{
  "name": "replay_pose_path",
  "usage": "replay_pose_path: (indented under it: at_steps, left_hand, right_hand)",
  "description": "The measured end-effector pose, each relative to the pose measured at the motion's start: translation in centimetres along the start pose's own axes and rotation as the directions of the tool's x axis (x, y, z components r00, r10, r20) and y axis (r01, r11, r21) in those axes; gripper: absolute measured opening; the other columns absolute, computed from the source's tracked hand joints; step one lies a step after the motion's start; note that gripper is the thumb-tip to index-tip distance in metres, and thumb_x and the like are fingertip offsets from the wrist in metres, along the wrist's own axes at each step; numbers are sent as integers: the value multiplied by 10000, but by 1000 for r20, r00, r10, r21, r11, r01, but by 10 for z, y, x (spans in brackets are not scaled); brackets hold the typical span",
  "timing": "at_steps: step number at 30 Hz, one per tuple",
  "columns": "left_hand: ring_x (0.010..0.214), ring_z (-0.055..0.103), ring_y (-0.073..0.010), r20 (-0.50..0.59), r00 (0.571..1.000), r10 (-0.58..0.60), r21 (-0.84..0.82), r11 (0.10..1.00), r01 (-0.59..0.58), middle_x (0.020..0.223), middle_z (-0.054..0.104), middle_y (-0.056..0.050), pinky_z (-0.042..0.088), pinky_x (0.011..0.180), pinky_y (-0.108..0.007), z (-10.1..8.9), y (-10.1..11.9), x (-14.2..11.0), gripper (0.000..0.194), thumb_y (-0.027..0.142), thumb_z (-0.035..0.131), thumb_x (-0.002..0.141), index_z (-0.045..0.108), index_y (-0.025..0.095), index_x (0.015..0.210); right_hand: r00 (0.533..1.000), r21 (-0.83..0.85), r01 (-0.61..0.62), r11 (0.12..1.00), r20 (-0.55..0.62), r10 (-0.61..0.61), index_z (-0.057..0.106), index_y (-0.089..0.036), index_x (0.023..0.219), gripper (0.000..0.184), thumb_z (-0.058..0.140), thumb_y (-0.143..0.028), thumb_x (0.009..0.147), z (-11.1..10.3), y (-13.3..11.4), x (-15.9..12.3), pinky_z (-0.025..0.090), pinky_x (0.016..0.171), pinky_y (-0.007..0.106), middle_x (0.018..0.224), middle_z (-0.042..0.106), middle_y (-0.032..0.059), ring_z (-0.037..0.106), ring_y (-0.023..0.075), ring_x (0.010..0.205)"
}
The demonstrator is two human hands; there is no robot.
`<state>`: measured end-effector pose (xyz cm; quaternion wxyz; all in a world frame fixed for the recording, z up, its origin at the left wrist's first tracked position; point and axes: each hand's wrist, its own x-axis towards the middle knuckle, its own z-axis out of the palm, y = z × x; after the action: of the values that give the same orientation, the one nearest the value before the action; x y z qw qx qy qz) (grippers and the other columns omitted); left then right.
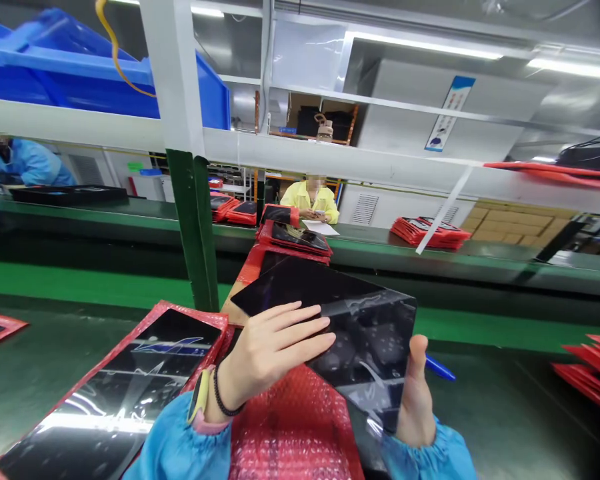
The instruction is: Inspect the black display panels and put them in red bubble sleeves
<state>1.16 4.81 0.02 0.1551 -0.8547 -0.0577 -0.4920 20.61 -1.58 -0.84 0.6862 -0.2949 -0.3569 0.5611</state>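
A glossy black screen panel (365,333), tilted and reflecting the ceiling lights, is held up in front of me. My right hand (416,403) grips its right edge, thumb along the side and the other fingers hidden behind. My left hand (275,340) lies across the panel's face with its fingers stretched out. Beneath the panel is a red bubble-wrap bag (295,427). To the left, a second glossy black panel (115,393) rests on red bubble wrap.
Red-wrapped panels are stacked (297,240) ahead. A blue pen-like object (440,368) lies right of my right hand, with red bags (593,373) farther right. A green-clad post (193,233) rises ahead. Across the bench sits a person in yellow (307,197).
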Motion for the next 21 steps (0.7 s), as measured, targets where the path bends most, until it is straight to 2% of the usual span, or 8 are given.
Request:
replay_pose_path:
  at_steps: [3,6,9,13,15,17,19,21]
  left_hand:
    - [1135,635,-260,29,999,-15,-56,998,16,1104,734,-127,543,943,-397,-7,11,10,241,134,554,888,660,94,1100]
    - [1056,674,-231,40,999,22,-213,977,-13,1045,753,-117,536,950,-353,-17,26,23,204,260,660,852,688,105,982]
    - [943,710,-190,88,996,3,-336,941,27,944,774,-77,544,904,-297,-24,37,27,68,130,665,833,688,119,897]
    - [898,705,-185,12,958,-285,-440,859,261,894,760,-66,553,818,-294,-23,38,18,152,54,629,830,664,160,932]
    - [859,692,-165,-58,848,-527,-399,791,464,887,739,-39,538,784,-280,-20,35,13,151,63,606,848,644,197,905]
    - [730,669,-136,-51,668,-743,-414,624,663,784,710,-5,521,694,-252,-17,29,10,92,142,562,898,607,215,863]
    - [589,624,-117,112,484,-868,-532,359,767,665,665,20,499,584,-231,-14,21,9,119,254,508,940,557,214,840]
    - [515,579,-97,311,375,-873,-688,65,723,605,615,44,471,512,-202,-12,13,10,177,322,508,940,516,209,804]
  right_hand:
    - [995,101,-99,990,2,99,756,-261,772,422,735,-655,622,-2,2,0,506,936,540,829,774,83,681,347,1016]
    - [998,91,-66,994,-17,68,750,-268,703,342,804,-580,575,-10,6,2,532,902,519,735,769,59,712,343,915]
    - [999,77,-35,996,-4,36,764,-269,765,348,812,-556,574,-26,12,2,562,844,518,791,779,55,732,333,793]
    - [999,56,7,998,33,-9,766,-285,871,401,797,-565,586,-50,21,0,568,828,524,938,775,59,730,337,842]
    - [998,19,45,999,37,-46,765,-303,901,431,789,-586,578,-56,22,-1,561,843,524,956,773,63,721,348,894]
    - [997,-20,78,997,26,-78,763,-326,933,461,775,-614,573,-56,20,-3,552,854,543,912,779,59,728,361,859]
    - [995,-39,102,994,-3,-103,755,-358,976,484,759,-635,579,-50,15,-7,543,875,551,886,783,41,731,368,832]
    - [993,-45,93,995,-64,-96,743,-392,997,502,762,-650,568,-39,8,-13,541,892,532,937,778,16,721,367,894]
